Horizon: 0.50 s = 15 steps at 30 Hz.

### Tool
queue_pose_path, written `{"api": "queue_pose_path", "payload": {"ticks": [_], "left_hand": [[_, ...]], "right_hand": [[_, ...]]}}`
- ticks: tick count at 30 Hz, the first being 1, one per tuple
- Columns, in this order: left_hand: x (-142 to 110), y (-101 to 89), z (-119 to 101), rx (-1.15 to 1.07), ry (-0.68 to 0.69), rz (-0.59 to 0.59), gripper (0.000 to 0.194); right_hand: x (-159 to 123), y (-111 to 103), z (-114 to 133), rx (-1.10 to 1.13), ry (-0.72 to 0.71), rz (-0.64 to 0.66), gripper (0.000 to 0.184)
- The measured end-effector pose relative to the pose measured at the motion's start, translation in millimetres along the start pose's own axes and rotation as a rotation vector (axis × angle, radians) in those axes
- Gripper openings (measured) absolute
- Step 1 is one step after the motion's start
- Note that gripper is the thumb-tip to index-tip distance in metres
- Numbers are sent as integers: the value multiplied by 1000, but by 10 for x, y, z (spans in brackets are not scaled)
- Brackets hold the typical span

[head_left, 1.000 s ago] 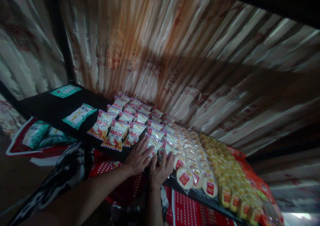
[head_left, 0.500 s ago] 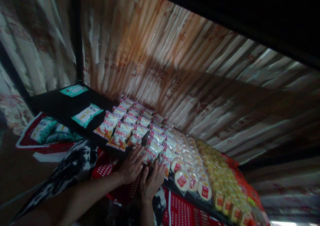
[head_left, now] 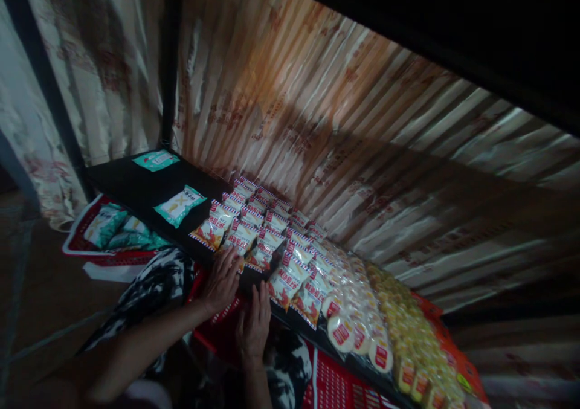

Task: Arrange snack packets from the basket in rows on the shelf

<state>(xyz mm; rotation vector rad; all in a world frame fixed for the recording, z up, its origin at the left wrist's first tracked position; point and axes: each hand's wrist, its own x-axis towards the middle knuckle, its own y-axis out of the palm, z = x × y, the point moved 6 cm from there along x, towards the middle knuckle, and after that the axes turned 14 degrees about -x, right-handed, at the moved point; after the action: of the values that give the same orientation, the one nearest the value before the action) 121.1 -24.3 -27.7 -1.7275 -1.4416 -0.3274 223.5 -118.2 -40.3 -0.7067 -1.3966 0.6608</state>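
My left hand (head_left: 223,280) reaches over the front edge of a black shelf (head_left: 140,188), its fingers stretched against the lower part of a snack bag (head_left: 240,238) with a striped border. Just right of it, my right hand (head_left: 254,323) lies with extended fingers at the shelf edge, close to another snack bag (head_left: 288,278). Neither hand grips anything that I can see. Several rows of these white, red and orange bags stand leaning back on the shelf. Beneath my hands is a red basket (head_left: 225,330), partly hidden by my arms.
Two green packets, one nearer (head_left: 180,206) and one at the back (head_left: 155,160), lie on the left. A red basket (head_left: 72,240) of green packets sits below. Round packaged cakes (head_left: 341,333) and yellow packages (head_left: 403,312) fill the right. Pleated curtain (head_left: 317,95) hangs behind.
Both hands have shifted left along the bags, the left now at the neighbouring bag. My right hand has come off the bags to the shelf edge. The view has turned slightly left.
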Motion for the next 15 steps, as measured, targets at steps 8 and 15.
{"api": "queue_pose_path", "payload": {"ticks": [8,15], "left_hand": [[203,-120,208,8,-123,11,49],[200,-68,328,-3,-130,57,54]], "right_hand": [[311,130,267,47,76,12,48],[528,223,203,5,130,-38,44]]}}
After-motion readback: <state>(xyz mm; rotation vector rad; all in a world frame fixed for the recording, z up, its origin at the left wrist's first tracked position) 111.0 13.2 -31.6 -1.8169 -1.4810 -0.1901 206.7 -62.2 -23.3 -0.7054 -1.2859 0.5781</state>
